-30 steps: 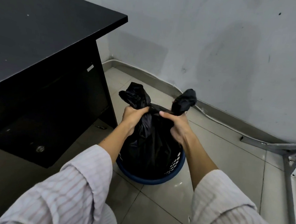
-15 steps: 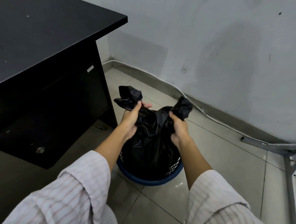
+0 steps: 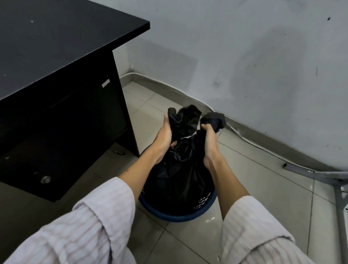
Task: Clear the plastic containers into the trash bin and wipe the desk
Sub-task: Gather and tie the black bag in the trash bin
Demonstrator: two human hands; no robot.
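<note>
- Grey wall and pale floor tiles fill the corner behind the trash bin; a skirting strip runs along the wall's foot beyond it.
- Black surface stands to the left of the bin, its dark side panel just beside the rim. No containers show on the part I can see, and no cloth for wiping is in view.
- Metal frame lies on the floor well to the right of the bin.
- Round blue bin sits on the tiles, with latticed holes in its wall and a black liner bag rising out of it.
- My left hand has its grip clenched on one gathered ear of the bag above the bin; my right hand grasps the other ear.
- Bag film looks thin, soft and slick, and I judge the load light. Taking hold low on the bunched necks, near where they meet, should stop the ears sliding free.
- One small pale sticker sits on the side panel left of the bin; no writing on it can be read.
</note>
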